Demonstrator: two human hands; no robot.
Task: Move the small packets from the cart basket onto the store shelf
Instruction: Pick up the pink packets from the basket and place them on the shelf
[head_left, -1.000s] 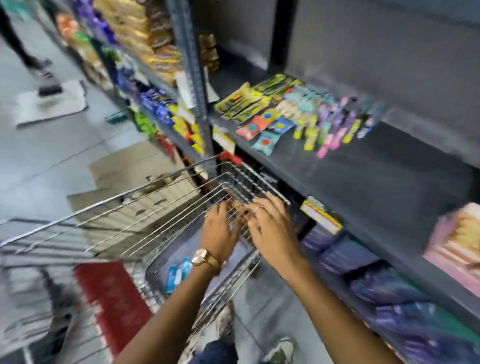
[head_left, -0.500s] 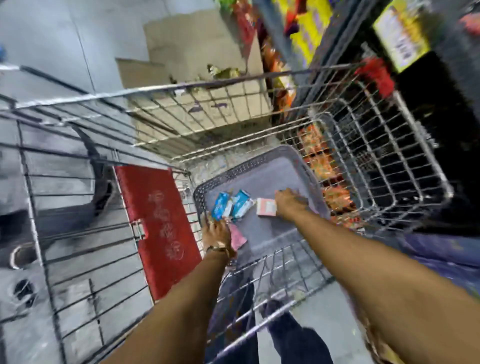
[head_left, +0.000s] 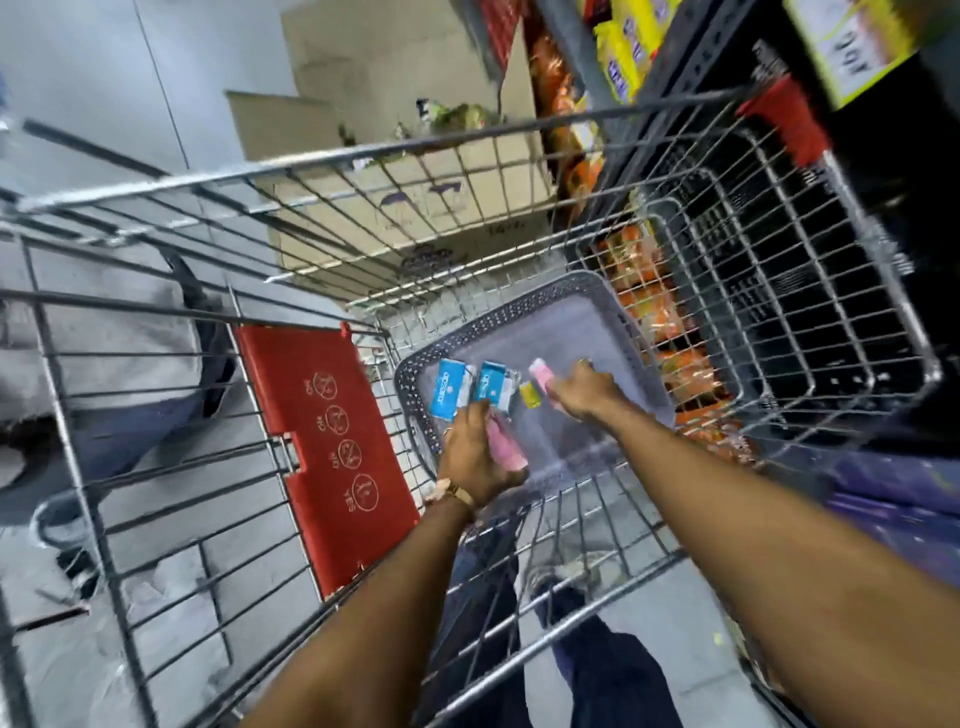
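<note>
Left hand (head_left: 475, 457) grip is closed on a pink packet (head_left: 504, 447) beside two blue packets (head_left: 470, 387). Right hand (head_left: 584, 392) grip closes on another pink packet (head_left: 540, 375) inside the basket (head_left: 592, 296).

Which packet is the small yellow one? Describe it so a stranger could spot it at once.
Look inside the wire cart to the grey plastic basket on its floor. The small yellow packet lies in the row there, between the right-hand blue packet and the pink packet at the right hand. It is the only yellow one, and the smallest.
</note>
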